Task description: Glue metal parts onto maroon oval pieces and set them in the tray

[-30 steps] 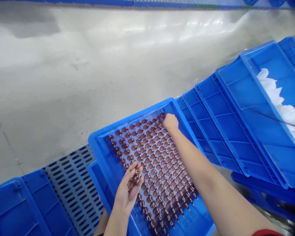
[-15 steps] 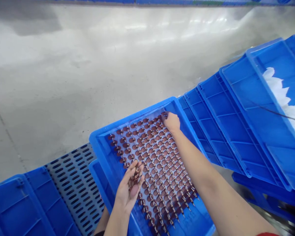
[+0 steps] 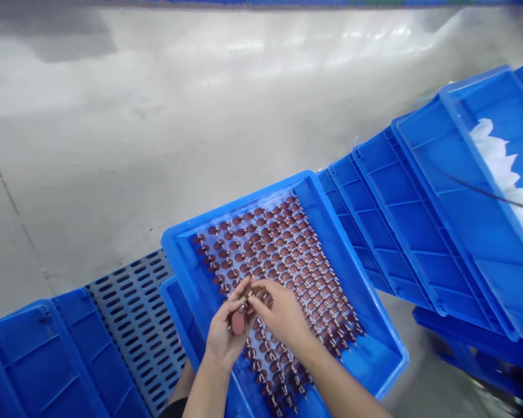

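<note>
My left hand [image 3: 221, 335] is palm up over the near left part of a blue crate [image 3: 239, 208], closed around a few small reddish-brown oval pieces with metal ends. One flat oval piece [image 3: 237, 323] shows clearly at its fingers. My right hand [image 3: 284, 316] meets it there, thumb and fingers pinched on the pieces; its exact grip is partly hidden. Below both hands, long rows of the same oval pieces [image 3: 283, 249] lie on a pale sheet in the crate, metal ends lined up.
Blue crates [image 3: 387, 215] stand in an overlapping row to the right, one containing white scalloped sheets [image 3: 497, 157]. At left are a slotted grey-blue panel [image 3: 135, 313] and more blue crates [image 3: 30, 360]. Part of another person's arm [image 3: 183, 386] shows beside my left forearm. Grey floor [image 3: 192, 116] lies beyond.
My right hand has moved from the crate's far right corner back to my left hand, where its fingers now touch the held pieces. My left hand has stayed nearly in place.
</note>
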A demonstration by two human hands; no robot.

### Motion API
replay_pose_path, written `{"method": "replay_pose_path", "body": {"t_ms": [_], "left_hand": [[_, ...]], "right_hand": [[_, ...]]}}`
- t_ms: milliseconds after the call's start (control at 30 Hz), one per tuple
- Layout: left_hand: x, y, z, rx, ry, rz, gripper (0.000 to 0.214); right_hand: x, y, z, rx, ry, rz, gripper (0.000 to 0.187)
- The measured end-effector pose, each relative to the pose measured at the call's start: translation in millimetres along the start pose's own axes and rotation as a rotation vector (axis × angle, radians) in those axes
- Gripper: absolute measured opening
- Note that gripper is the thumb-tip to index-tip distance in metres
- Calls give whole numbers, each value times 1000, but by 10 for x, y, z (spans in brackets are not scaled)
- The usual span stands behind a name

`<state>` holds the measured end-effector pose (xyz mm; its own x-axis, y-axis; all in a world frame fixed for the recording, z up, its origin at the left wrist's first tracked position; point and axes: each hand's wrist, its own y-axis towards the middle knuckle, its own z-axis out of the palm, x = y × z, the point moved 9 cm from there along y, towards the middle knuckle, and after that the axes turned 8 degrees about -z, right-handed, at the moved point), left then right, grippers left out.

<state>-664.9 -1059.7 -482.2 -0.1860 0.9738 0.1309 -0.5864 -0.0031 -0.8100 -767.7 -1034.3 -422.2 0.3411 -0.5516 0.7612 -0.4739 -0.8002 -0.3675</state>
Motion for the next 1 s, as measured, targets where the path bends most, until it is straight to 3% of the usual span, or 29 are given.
{"method": "replay_pose_path", "body": {"t_ms": [100, 267, 467, 567, 700, 833, 1000], "left_hand": [[38, -11, 37, 36, 6, -20, 57], [61, -39, 88, 74, 14, -53, 60], [-27, -32, -47, -16, 29, -13, 57], [-28, -29, -73, -20, 37, -41, 55], [-39, -38, -78, -16, 31, -54, 52], [-56, -24, -93, -17, 6, -55, 52], [-60, 3, -118, -20, -24, -68, 52]], "right_hand": [[28, 45, -15, 27, 13, -22, 29], [48, 8, -112, 63, 64, -39, 17], [-140, 92, -447, -111, 106, 29, 10], [-217, 353, -728, -254, 15, 26, 14], [-342, 918, -1034, -392, -160, 17, 19], [-532, 1439, -1122, -410, -335, 77, 21], [-701, 1721, -1065, -367, -516, 175, 24]]}}
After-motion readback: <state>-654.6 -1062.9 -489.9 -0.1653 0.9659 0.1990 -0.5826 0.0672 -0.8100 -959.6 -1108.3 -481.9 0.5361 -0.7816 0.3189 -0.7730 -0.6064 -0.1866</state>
